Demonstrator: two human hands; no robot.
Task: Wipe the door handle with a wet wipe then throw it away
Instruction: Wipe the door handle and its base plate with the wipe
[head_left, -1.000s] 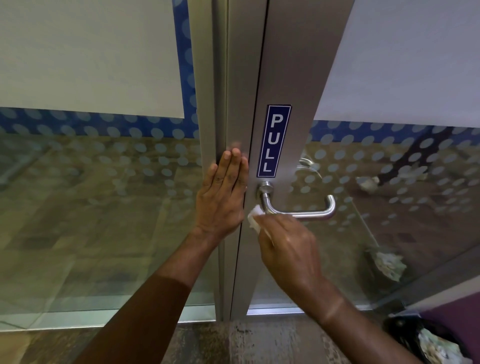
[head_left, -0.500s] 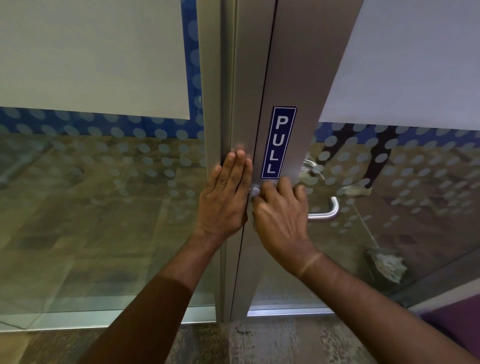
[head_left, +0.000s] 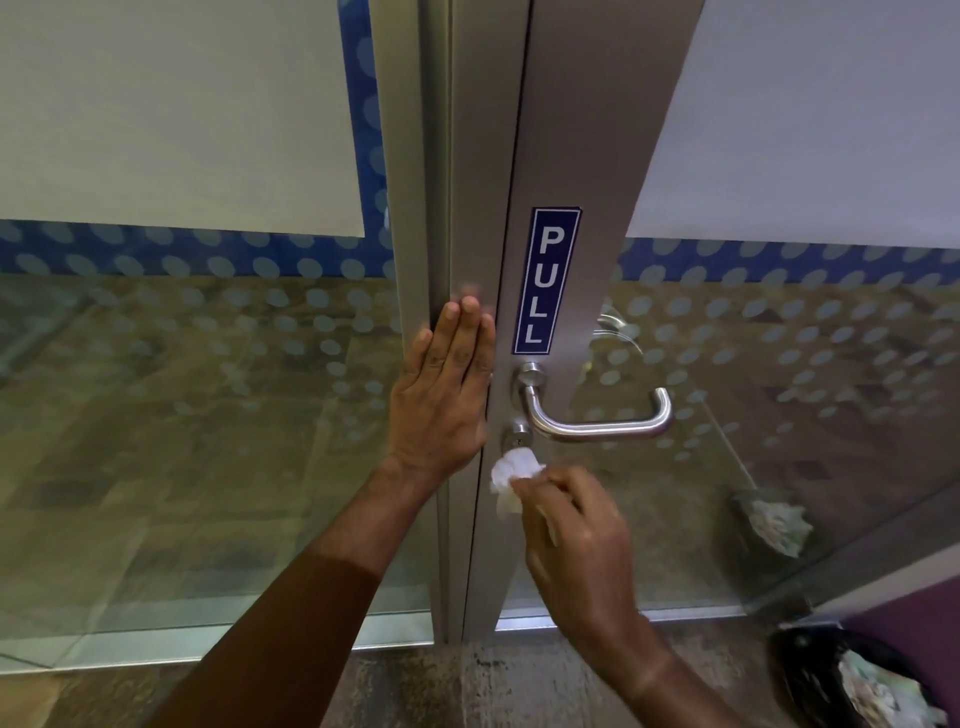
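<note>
A brushed-metal lever door handle (head_left: 597, 425) sticks out of the grey door frame below a blue PULL sign (head_left: 545, 280). My right hand (head_left: 579, 525) grips a crumpled white wet wipe (head_left: 511, 470) just below the handle, beside the round lock cylinder (head_left: 518, 437). The wipe is off the lever. My left hand (head_left: 447, 395) lies flat with fingers together against the frame to the left of the handle.
A black-lined waste bin (head_left: 857, 680) holding crumpled paper stands on the floor at the bottom right. Glass panels with dotted film flank the frame. A purple surface (head_left: 914, 613) sits at the right edge.
My right hand covered the handle's base half a second ago; now it has dropped below the lever with the wipe, next to the lock. My left hand stays on the frame.
</note>
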